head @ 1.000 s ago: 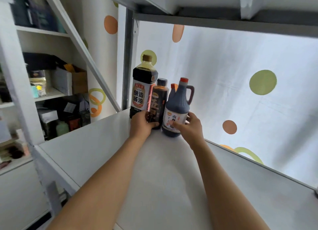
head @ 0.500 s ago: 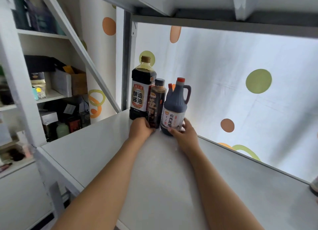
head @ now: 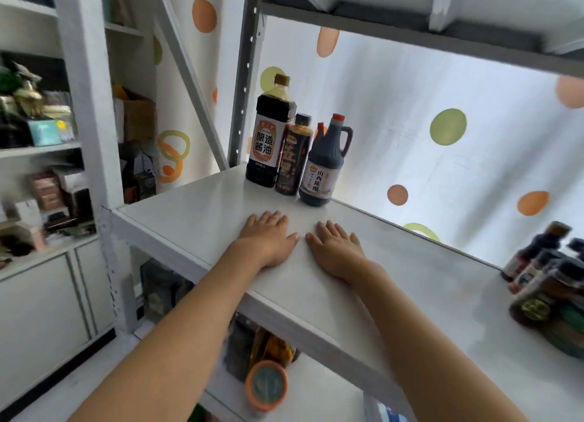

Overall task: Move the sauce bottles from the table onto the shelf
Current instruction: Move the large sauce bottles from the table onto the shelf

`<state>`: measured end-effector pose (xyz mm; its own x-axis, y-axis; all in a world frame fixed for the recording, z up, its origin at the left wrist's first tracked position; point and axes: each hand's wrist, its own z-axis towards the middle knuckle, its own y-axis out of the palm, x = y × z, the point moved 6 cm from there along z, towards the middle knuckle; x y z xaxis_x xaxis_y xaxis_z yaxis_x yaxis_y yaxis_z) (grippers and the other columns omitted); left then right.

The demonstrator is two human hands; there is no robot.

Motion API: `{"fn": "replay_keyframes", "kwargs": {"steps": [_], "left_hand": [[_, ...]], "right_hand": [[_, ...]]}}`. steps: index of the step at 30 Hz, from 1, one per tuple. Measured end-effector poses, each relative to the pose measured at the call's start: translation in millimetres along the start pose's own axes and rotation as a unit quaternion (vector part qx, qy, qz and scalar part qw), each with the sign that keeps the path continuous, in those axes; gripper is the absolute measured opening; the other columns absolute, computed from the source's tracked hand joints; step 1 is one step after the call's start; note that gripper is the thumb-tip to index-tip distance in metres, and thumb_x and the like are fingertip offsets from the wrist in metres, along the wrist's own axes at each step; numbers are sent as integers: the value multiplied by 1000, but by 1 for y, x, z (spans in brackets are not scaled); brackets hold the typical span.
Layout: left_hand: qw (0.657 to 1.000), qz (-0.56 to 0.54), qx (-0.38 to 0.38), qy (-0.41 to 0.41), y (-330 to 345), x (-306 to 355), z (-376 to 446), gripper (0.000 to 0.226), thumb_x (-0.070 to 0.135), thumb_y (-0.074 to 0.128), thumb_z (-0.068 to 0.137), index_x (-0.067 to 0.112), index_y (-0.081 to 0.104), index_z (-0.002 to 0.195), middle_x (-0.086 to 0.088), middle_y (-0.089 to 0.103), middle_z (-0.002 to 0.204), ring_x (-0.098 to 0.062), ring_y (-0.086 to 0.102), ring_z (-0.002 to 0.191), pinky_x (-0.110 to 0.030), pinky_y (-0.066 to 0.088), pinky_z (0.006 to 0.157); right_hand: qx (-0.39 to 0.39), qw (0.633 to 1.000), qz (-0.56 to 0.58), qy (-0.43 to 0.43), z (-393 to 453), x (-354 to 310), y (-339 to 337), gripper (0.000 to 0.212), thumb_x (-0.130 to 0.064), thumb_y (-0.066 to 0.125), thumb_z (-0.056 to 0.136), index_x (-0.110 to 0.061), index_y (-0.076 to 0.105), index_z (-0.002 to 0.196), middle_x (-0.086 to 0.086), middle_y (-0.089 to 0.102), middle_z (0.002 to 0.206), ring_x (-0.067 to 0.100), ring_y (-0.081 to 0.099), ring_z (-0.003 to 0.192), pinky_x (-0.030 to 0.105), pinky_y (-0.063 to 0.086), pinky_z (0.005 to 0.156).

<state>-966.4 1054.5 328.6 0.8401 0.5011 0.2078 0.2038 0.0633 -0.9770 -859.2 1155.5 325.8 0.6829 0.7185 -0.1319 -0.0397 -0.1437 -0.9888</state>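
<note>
So we had our left hand [head: 268, 236] and right hand [head: 336, 249] flat and empty on the shelf [head: 196, 219], fingers spread. Sauce bottles [head: 295, 156] stood upright together at the back corner, just beyond both hands.

A spotted curtain [head: 442, 105] hangs behind; an orange-rimmed lid [head: 266, 385] sits below.

left hand [head: 268, 238], right hand [head: 338, 251] — off bottles [head: 297, 156], flat on shelf [head: 189, 219]
</note>
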Motion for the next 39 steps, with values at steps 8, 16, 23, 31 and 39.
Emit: {"fn": "replay_keyframes", "kwargs": {"steps": [8, 16, 23, 31, 39], "left_hand": [[997, -18, 72, 1, 9, 12, -90, 57, 36, 18, 103, 12, 16, 155, -5, 10, 163, -20, 8, 150, -40, 5, 122], [975, -5, 213, -62, 34, 25, -197, 55, 36, 14, 106, 10, 15, 154, -5, 13, 163, -19, 3, 151, -39, 5, 123], [958, 26, 205, -200, 102, 43, -321, 58, 30, 22, 105, 11, -1, 154, -6, -5, 163, -20, -10, 150, -39, 3, 123], [857, -31, 232, -459, 197, 54, -549, 53, 25, 18, 106, 6, 6, 154, -8, 2, 163, -21, -3, 151, -38, 6, 123], [728, 11, 275, -628, 205, 82, -769, 55, 23, 24, 105, 8, 5, 155, -6, 3, 163, -20, -6, 150, -38, 2, 123]], "right_hand": [[-49, 998, -8, -27, -99, -26, 13, 63, -50, 10, 104, -21, -3, 158, 1, -10, 166, 15, -12, 152, 40, -7, 123], [15, 991, -53, -123, -187, -46, 19, 60, -44, 6, 105, -17, -6, 158, 1, -12, 166, 15, -15, 151, 42, -7, 123], [21, 940, 32, -340, -303, -60, 74, 61, -46, 9, 105, -20, -9, 157, -4, -15, 164, 7, -23, 147, 34, -15, 121], [-81, 850, 59, -518, -454, -107, 174, 60, -39, 14, 107, -13, -6, 157, 3, -11, 165, 12, -17, 150, 34, -15, 121], [-122, 722, 86, -676, -641, -186, 199, 69, -46, 5, 96, -14, 1, 157, 0, -4, 166, 8, -13, 150, 31, -13, 121]]}}
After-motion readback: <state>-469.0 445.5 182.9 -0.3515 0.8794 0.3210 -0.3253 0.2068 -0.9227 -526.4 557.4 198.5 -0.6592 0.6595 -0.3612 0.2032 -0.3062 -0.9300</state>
